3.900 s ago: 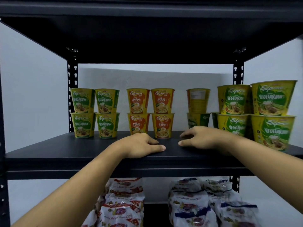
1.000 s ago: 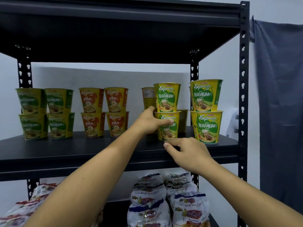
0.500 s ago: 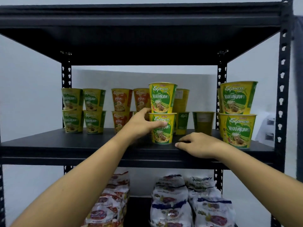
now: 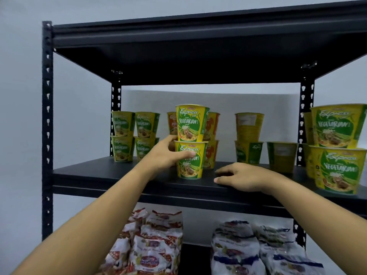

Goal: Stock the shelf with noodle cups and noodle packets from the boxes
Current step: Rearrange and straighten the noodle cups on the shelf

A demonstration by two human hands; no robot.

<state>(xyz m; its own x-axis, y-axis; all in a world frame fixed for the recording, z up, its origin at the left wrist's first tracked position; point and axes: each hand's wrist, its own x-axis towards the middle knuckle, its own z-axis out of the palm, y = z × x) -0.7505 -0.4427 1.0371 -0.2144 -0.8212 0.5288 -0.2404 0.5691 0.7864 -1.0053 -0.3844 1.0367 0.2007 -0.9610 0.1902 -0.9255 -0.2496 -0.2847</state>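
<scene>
While the person faces the black shelf (image 4: 99,175), the head view, the only one, puts the cup-stocking step in hand. A two-high stack of vegetarian noodle cups stands at the middle of the frame, near the board's front edge and ahead of the orange cups (image 4: 212,126).

The left hand (image 4: 166,153) grips the lower cup (image 4: 190,165), thumb across its front and fingers curled round its far side. The upper cup (image 4: 191,124) sits on it untouched. The right hand (image 4: 244,175) rests on the front of the shelf board just right of the stack, fingers loosely bent and holding nothing.

To my eye the stack is being shifted into line. The next move probably calls for a slow, level slide toward a bare patch of board, since the upper cup is only balanced and could tip.

Noodle packets (image 4: 156,245) lie piled on the level below, at the bottom of the frame. No boxes are in sight.
</scene>
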